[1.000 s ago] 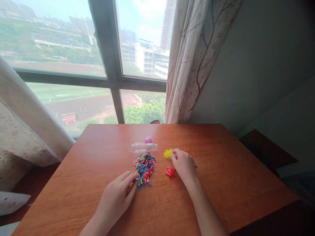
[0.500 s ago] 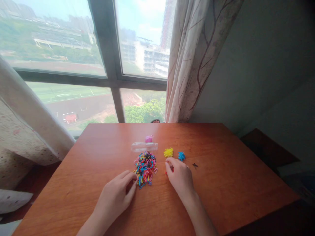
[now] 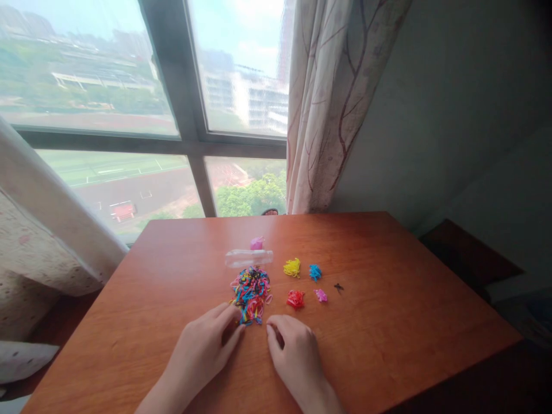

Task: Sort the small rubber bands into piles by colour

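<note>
Closer to the mixed heap of bands (image 3: 250, 289), my right hand (image 3: 296, 348) has left the red pile (image 3: 295, 299); its thumb and finger nearly meet, whether on a band I can't tell. The heap lies on the table (image 3: 388, 328), my half-curled left hand (image 3: 203, 339) at its near left edge, grip unclear. Clear plastic (image 3: 249, 259) lies just beyond, a yellow pile (image 3: 292, 267) rightward.

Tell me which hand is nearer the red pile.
Right. The right hand is just on the near side of the red pile, apart from it; the left hand is farther off to its left, at the mixed pile's near edge.
</note>
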### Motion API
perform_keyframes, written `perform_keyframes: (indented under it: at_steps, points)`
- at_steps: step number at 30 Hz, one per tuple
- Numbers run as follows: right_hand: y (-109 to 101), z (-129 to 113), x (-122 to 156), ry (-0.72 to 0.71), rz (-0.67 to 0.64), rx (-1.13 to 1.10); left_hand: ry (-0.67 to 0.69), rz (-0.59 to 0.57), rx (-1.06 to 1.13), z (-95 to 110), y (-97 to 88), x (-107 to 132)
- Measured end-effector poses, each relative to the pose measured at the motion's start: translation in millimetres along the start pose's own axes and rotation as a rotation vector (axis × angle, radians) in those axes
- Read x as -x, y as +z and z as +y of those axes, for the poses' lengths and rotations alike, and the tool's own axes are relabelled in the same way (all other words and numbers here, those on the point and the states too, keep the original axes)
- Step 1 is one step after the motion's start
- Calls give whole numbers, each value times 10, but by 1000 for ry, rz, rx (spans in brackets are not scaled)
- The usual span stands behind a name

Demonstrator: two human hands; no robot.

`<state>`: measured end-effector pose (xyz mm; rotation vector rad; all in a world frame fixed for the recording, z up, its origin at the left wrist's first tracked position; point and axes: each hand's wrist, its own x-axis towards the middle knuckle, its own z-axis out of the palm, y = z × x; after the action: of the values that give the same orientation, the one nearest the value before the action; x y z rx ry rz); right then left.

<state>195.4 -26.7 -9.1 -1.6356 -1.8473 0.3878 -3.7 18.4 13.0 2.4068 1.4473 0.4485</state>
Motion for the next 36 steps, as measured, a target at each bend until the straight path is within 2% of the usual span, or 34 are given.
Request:
perform_keyframes:
  at_steps: [8, 15, 22, 26, 29, 30, 33, 36]
  points:
    - [-31, -15, 8, -10, -17, -3, 26, 34, 83, -29, -39, -7]
    - [-28, -6, 3, -11, -11, 1, 34, 127, 243, -56, -101, -37]
    - [-22, 3, 3, -19, -19, 6, 42, 123, 327, 95, -141, -141]
    - [-29, -5, -2, -14, -30, 5, 107, 133, 286, 379, -195, -432]
    - [-31, -11, -12, 6, -39, 26, 139, 72, 211, 641, -186, -781]
    - [-29, -13, -15, 12, -41, 35, 141, 29, 163, 722, -162, -906]
    - [-20, -15, -19, 21, -46, 61, 165, -1, 131, 924, -25, -1254]
    - [-10, -11, -14, 34, -51, 83, 179, -46, 101, 1061, 157, -1511]
